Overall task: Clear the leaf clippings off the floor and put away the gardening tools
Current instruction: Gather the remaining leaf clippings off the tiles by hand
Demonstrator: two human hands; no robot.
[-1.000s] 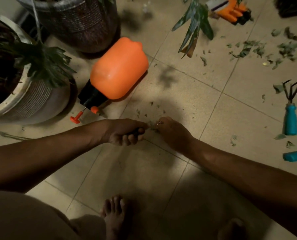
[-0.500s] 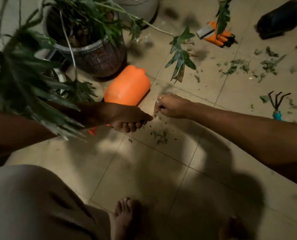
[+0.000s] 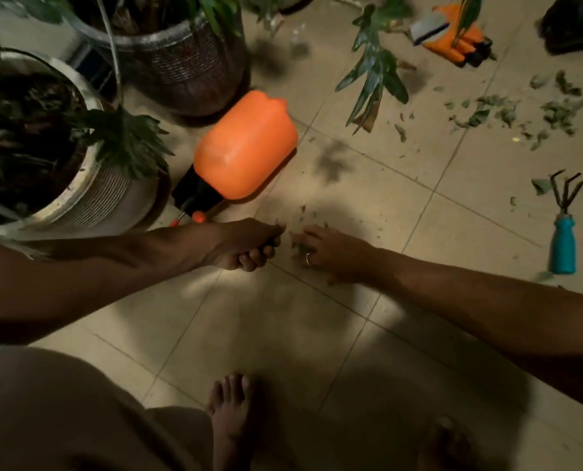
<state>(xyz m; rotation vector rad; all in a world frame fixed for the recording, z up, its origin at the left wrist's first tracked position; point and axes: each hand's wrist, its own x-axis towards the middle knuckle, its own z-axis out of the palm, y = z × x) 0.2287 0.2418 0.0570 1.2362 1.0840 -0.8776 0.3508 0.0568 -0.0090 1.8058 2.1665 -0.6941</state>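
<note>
Our right hand (image 3: 331, 254) lies loose-fingered on the clippings (image 3: 298, 247); our left hand (image 3: 246, 246) is clenched, contents unclear. We should rake scraps together, then pinch them.

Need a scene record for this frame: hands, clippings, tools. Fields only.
left hand: fingers curled, contents unclear
right hand: fingers spread on the floor among small clippings
larger clippings: scattered at far right, away from both hands
sprayer: orange, on its side beside light pot
hand rake: lying at right, teal handle
</note>
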